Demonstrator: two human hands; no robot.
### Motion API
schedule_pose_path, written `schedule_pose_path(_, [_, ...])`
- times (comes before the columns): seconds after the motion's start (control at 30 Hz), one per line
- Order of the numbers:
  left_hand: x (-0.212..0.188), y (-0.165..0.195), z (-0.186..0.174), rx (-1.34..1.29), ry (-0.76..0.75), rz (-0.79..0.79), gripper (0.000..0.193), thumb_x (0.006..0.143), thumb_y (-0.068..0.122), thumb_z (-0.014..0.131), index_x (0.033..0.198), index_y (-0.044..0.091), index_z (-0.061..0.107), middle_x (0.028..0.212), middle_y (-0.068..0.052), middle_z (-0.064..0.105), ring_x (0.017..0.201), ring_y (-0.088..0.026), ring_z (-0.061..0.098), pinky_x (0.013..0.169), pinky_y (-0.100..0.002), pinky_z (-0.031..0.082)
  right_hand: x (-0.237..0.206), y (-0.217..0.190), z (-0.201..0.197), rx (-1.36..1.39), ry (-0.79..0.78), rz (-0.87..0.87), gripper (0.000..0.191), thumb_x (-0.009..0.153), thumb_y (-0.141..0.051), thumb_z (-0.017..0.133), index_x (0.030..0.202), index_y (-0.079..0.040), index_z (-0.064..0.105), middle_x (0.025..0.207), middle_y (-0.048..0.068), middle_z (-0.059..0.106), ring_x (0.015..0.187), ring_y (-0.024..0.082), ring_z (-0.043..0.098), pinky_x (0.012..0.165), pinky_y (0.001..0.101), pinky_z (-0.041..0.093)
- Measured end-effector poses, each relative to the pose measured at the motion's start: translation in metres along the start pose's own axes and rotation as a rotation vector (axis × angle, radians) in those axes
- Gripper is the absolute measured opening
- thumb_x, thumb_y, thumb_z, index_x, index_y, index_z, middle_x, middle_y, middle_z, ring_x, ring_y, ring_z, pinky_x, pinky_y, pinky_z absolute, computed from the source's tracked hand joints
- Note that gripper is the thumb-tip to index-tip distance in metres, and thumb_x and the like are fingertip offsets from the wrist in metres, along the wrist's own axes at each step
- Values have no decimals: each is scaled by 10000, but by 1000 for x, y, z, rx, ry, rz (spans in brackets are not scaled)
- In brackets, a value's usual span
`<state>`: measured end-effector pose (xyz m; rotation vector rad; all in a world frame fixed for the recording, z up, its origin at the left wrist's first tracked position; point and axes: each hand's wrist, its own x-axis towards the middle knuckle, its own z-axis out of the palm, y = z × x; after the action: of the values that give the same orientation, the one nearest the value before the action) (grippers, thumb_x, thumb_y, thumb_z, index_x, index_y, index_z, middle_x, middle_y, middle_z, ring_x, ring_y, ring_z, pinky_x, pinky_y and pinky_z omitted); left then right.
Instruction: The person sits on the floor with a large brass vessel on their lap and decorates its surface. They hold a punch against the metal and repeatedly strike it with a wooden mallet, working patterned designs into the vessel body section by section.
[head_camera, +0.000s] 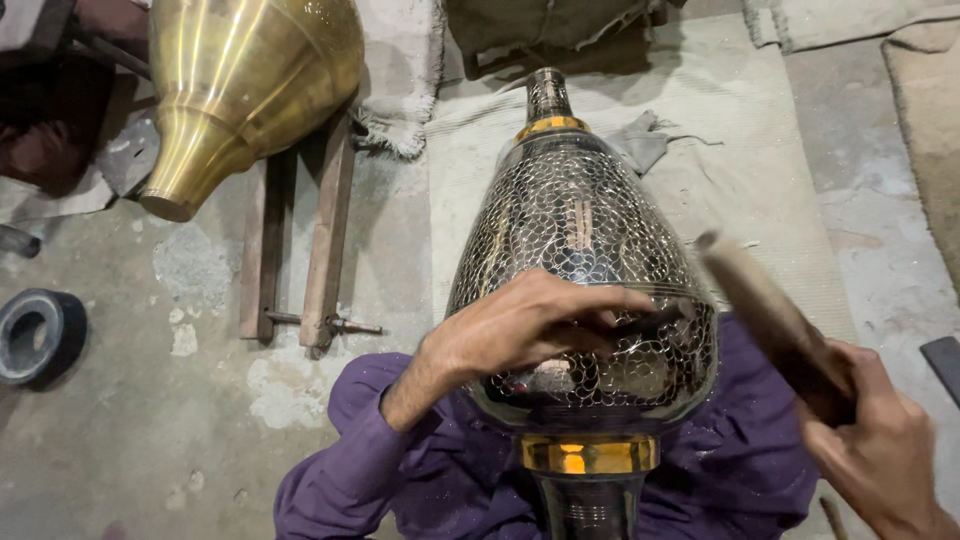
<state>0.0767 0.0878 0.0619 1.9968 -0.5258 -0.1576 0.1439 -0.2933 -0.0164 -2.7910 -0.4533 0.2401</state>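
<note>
A large dark metal vase (580, 230) with a scale-like engraved pattern and brass bands lies across my lap, its neck pointing away from me. My left hand (530, 325) rests on the vase's belly and pinches a thin dark chisel (650, 320) against the surface. My right hand (880, 440) at the lower right grips a wooden mallet (765, 315), which is raised, blurred and angled toward the chisel.
A plain brass vase (240, 80) lies at the upper left over two wooden bars (325, 240). A black ring (35, 335) sits on the concrete floor at left. A pale cloth mat (740, 190) lies under the engraved vase. Purple clothing covers my legs.
</note>
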Motion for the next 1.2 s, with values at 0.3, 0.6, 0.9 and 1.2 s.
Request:
schedule_pose_path(0.3, [2, 0, -4, 8, -140, -178, 470, 1005, 72, 602, 1422, 285, 626, 1117, 12, 816, 887, -134, 798, 895, -329, 685, -29, -18, 1, 407, 223, -177, 543, 794, -126, 790, 1249, 97, 595, 999, 230, 724, 851, 286, 723, 771, 396, 601])
schedule_pose_path(0.6, [3, -5, -2, 11, -114, 16, 495, 985, 12, 568, 1374, 311, 636, 1316, 25, 745, 1089, -131, 777, 1005, -333, 644, -37, -3, 13, 691, 219, -269, 240, 952, -148, 832, 1000, -26, 631, 824, 88, 715, 736, 159, 711, 704, 276, 609])
schedule_pose_path(0.9, [5, -1, 3, 238, -170, -11, 527, 965, 19, 593, 1383, 339, 608, 1216, 40, 771, 921, -118, 790, 865, -324, 654, -45, -1, 13, 329, 162, -287, 192, 813, -88, 826, 895, -13, 669, 758, 105, 701, 677, 168, 681, 581, 289, 594])
schedule_pose_path(1.2, [-3, -1, -3, 148, -85, 39, 545, 983, -9, 614, 1409, 331, 604, 1309, 22, 737, 1040, -135, 785, 976, -332, 658, -50, -13, 14, 270, 72, -64, 324, 875, -137, 859, 1126, -34, 684, 750, 146, 714, 658, 200, 710, 650, 339, 611])
